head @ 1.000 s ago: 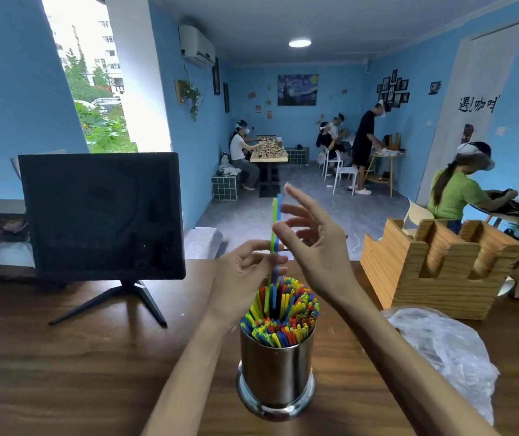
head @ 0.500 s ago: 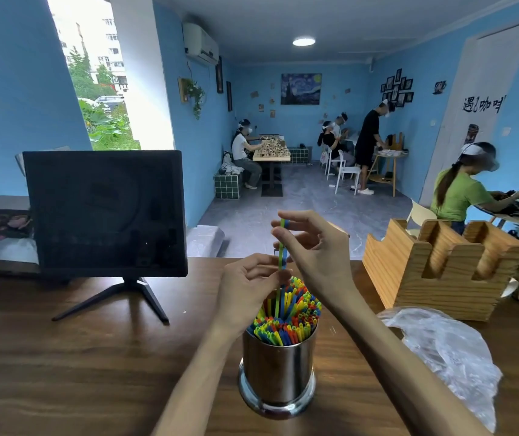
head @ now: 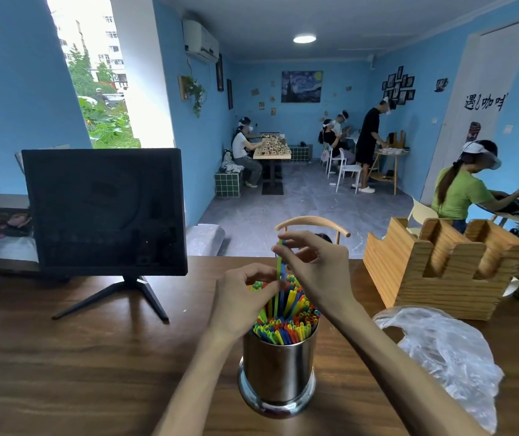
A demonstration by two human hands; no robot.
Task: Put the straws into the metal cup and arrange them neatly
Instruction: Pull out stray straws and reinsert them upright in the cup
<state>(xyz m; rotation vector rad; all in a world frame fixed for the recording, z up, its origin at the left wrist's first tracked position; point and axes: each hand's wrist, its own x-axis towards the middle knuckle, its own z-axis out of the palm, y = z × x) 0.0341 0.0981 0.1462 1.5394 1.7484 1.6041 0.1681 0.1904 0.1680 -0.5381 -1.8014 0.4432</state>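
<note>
Near the front edge of the wooden counter [head: 78, 357] stands the metal cup [head: 278, 369], packed with coloured straws [head: 286, 325]. One green-and-blue straw [head: 279, 262] rises above the bundle; half a second ago its top stood higher, so it has been pushed further down. The right hand [head: 314, 265] pinches its top between thumb and fingertips, while the left hand [head: 242, 297] has its fingers curled, pinching the straw where it enters the bundle. Seating this one probably leaves only levelling. A crumpled plastic bag [head: 440, 357] lies towards the counter's right edge.

Blue walls [head: 15, 89], grey floor [head: 299, 209], round ceiling light [head: 304, 38].
</note>
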